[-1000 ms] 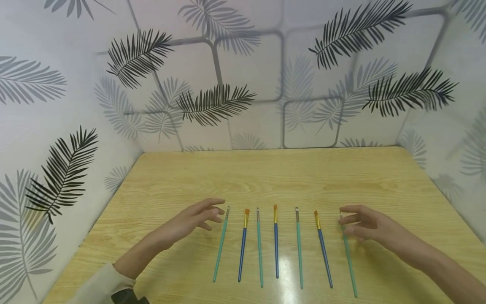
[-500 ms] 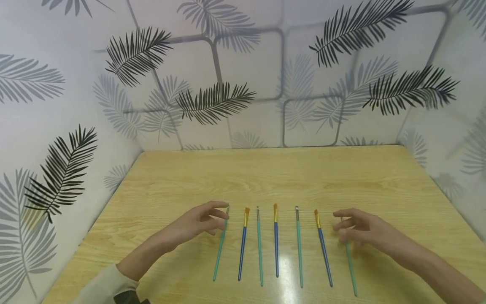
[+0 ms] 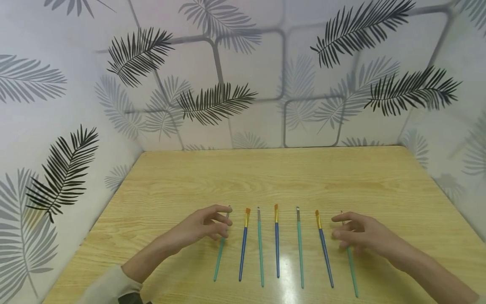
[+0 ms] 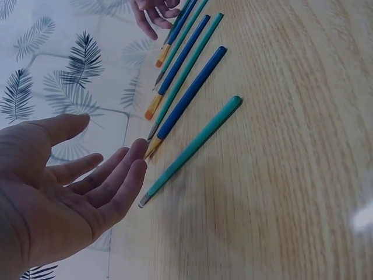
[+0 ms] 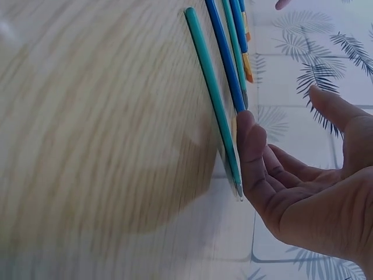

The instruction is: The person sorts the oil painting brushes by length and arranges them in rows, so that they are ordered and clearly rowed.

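Several slim paintbrushes lie in a spread row on the table, handles toward me. At the left end is a teal paintbrush (image 3: 219, 264); my left hand (image 3: 199, 228) hovers over its bristle end, fingers loosely bent and holding nothing. The left wrist view shows that teal brush (image 4: 192, 150) apart from the fingers. Over the upper part of the rightmost teal paintbrush (image 3: 352, 270) is my right hand (image 3: 370, 235), relaxed and holding nothing. In the right wrist view its fingertips are close beside the teal brush (image 5: 213, 96); whether they touch it, I cannot tell.
Between the hands lie blue brushes with gold ferrules and orange bristles, such as the middle one (image 3: 277, 249), alternating with teal ones (image 3: 260, 253). The wood-grain table (image 3: 265, 177) meets a leaf-patterned wall (image 3: 258, 126) behind and at both sides.
My left hand has shifted right, over the leftmost brush's tip. The right hand has moved slightly left and nearer to me. The brushes have stayed in place.
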A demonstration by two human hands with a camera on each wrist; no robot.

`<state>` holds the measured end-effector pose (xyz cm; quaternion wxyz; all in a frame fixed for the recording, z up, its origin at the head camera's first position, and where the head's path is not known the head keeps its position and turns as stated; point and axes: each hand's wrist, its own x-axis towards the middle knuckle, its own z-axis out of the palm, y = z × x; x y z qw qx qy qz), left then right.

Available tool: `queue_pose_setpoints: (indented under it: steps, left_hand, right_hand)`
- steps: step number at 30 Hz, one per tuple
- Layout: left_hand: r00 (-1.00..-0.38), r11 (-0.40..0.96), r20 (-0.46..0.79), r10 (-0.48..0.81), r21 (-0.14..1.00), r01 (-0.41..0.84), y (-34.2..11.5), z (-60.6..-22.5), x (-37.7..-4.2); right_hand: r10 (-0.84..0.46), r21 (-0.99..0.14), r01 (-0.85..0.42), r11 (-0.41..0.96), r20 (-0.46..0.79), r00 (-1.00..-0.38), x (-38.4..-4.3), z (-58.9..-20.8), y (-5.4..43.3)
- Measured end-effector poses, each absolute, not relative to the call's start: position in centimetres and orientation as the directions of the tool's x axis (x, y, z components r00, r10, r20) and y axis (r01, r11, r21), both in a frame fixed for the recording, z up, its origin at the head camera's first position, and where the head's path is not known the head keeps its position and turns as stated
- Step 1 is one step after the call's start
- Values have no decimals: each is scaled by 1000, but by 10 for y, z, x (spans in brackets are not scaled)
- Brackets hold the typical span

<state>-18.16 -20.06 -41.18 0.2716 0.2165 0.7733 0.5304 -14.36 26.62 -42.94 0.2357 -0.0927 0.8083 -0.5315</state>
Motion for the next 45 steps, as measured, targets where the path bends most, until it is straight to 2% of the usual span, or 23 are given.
queue_pose_setpoints:
  steps: [11, 20, 25, 30, 45]
  left_hand:
    - [-804, 408, -193, 562, 910, 67, -188, -417, -180]
    - [-797, 418, -202, 569, 906, 69, -182, -418, -180]
    - [-807, 433, -218, 549, 900, 51, -183, -415, -182]
    - [-804, 473, -216, 554, 877, 91, -179, -415, -183]
    - [-834, 559, -251, 492, 826, 81, -160, -426, -182]
  right_hand:
    - [-333, -882, 69, 467, -247, -910, -142, -435, 255]
    - [-313, -844, 52, 534, -254, -915, -143, -434, 249]
    - [-324, -856, 61, 513, -258, -910, -143, -438, 248]
    - [-342, -882, 54, 469, -238, -909, -143, -440, 249]
    - [-365, -876, 20, 481, -222, -904, -147, -438, 241]
